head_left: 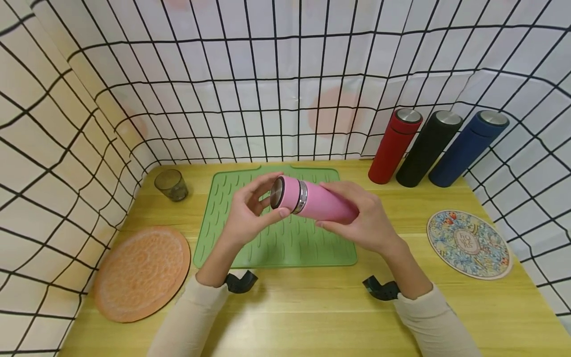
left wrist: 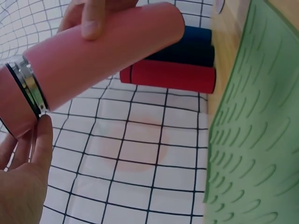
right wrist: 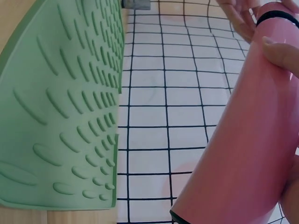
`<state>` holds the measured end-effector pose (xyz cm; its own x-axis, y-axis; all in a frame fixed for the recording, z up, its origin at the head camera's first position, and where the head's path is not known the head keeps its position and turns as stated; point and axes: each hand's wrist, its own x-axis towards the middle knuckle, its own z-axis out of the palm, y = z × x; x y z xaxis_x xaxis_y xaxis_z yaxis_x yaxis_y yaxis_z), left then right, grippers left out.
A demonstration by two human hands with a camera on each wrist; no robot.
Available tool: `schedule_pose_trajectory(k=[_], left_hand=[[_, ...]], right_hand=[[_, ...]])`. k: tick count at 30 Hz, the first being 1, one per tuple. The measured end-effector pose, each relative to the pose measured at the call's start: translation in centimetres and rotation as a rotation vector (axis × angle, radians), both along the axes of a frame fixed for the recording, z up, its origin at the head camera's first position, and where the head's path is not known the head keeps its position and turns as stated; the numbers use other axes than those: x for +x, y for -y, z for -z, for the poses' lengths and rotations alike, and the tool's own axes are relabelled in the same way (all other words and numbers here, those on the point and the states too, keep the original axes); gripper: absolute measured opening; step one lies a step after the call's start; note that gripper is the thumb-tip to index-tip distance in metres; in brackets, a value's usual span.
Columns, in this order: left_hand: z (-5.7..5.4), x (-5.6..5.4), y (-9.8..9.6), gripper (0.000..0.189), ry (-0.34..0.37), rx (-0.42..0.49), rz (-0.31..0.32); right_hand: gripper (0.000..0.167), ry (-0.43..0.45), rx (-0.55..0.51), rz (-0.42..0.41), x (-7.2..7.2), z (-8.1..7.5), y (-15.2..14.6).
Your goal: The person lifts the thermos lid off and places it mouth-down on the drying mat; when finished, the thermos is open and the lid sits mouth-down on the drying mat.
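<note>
A pink thermos flask is held up over a green ridged mat, tilted on its side with its lid end to the left. My right hand grips the body, thumb along the near side and fingers over the top. At the other end my left hand holds the lid between thumb and fingers, just beside the silver ring. The lid's top is a brushed metal disc and faces left. In the left wrist view the left fingertips reach the lid's edge by the ring.
Red, black and blue flasks stand at the back right. A patterned round mat lies right, an orange round mat left. Behind it stands a dark glass cup. Grid-patterned cloth surrounds the wooden table.
</note>
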<state>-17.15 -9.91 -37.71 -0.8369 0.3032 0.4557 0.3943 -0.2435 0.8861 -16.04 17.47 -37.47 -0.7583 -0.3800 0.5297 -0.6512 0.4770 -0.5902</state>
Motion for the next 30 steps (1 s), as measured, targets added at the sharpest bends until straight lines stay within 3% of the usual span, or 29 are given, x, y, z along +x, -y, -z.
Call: schedule_pose_trajectory(k=[15, 22, 30], left_hand=[[-0.5, -0.5, 1.4, 0.073, -0.038, 0.043, -0.066], [0.0, -1.0, 3.5, 0.066, -0.043, -0.013, -0.115], [0.7, -1.7, 6.0, 0.068, -0.016, -0.102, -0.221]], right_hand=[[0.080, -0.013, -0.034, 0.047, -1.2, 0.4, -1.0], [0.084, 0.061, -0.098, 0.126, -2.3, 0.6, -2.5], [0.083, 0.149, -0.179, 0.225, -4.5, 0.5, -4.3]])
